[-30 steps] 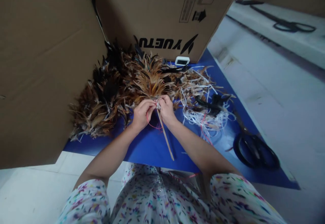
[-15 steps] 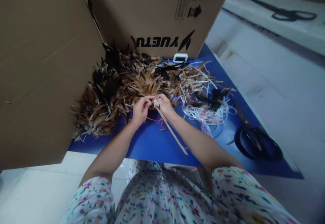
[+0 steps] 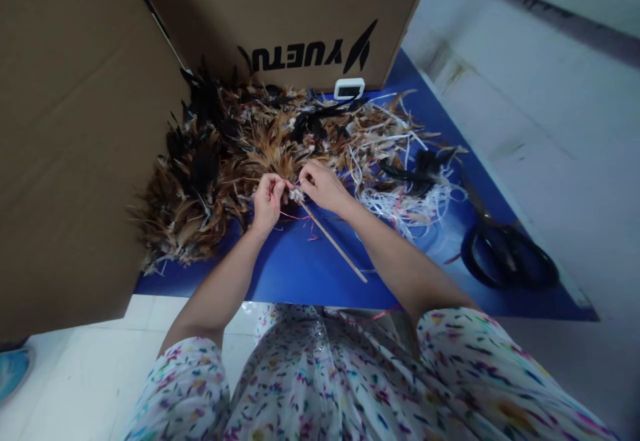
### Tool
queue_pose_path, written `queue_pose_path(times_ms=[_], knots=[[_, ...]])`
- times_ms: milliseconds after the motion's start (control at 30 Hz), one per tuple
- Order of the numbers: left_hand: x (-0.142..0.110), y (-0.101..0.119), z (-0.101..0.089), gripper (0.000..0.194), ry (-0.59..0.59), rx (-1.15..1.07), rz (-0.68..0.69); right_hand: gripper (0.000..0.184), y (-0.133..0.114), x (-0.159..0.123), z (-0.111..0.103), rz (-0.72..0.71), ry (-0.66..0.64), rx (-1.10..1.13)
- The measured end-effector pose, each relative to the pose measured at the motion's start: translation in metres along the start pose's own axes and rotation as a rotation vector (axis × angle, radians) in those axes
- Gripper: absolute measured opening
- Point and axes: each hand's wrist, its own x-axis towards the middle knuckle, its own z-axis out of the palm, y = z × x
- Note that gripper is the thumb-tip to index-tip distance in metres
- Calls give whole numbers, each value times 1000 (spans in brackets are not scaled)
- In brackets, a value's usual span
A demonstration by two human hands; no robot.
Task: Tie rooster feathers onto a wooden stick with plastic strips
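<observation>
A thin wooden stick (image 3: pixel 335 244) slants across the blue table, its upper end in the pale quill ends (image 3: pixel 297 194) of a bundle of brown feathers (image 3: pixel 276 153). Left of the quill ends, my left hand (image 3: pixel 269 202) is closed in a pinch, with red string (image 3: pixel 296 215) trailing from its fingers. My right hand (image 3: pixel 324 186) sits just above and right of the bundle's base. Its thumb and forefinger are pinched together around what looks like the same string; the fingers partly hide it.
Brown and black feathers (image 3: pixel 190 228) pile up to the left and behind. White strips (image 3: pixel 415 211) lie at right, beside large black-handled scissors (image 3: pixel 507 254). Cardboard boxes (image 3: pixel 65 148) wall the left and back. A small white device (image 3: pixel 349 88) stands against the back box.
My right hand has come off the base of the bundle and stick and lifted slightly, fingers now pinched. My left hand stays beside the quill ends. The whole view has shifted a little.
</observation>
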Motion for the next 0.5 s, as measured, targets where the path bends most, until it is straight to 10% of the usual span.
queue_pose_path(times_ms=[500], knots=[[-2,-6,-1,17,-1,178,-78,12,-2,-3,4,226,-152,149]])
